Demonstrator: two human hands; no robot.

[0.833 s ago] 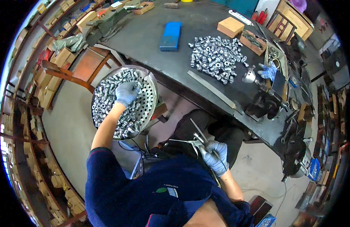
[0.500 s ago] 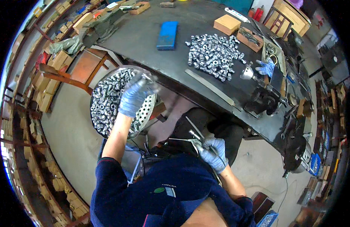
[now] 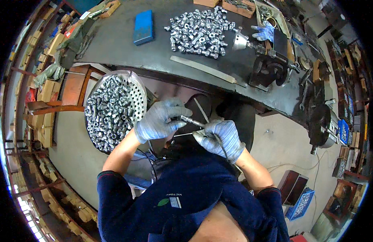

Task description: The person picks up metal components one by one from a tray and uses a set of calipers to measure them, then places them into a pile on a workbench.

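Grey-blue gloves cover both my hands. My left hand [image 3: 162, 117] is closed, thumb and fingertips pinching a small metal fitting [image 3: 183, 118] at the tip of a slim metal tool [image 3: 193, 122]. That tool sits in my closed right hand [image 3: 223, 139], over my lap. A long thin rod [image 3: 201, 109] also passes by the right hand's fingers; how it is held is partly hidden. Left of my left hand stands a round perforated metal basin [image 3: 140, 94], heaped with shiny metal fittings [image 3: 110, 113].
On the dark workbench [image 3: 114, 48] lie a pile of fittings [image 3: 200, 34], a blue block [image 3: 143, 28] and a flat metal bar [image 3: 202, 69]. A bench-mounted chuck device [image 3: 271, 66] and a spare glove [image 3: 264, 31] are at right. A wooden chair [image 3: 75, 88] stands left; blue crate [image 3: 301, 205] on the floor.
My left hand has come from over the basin rightward to the tool's tip, bringing a fitting. My right hand has risen slightly with the tool. The view has shifted.
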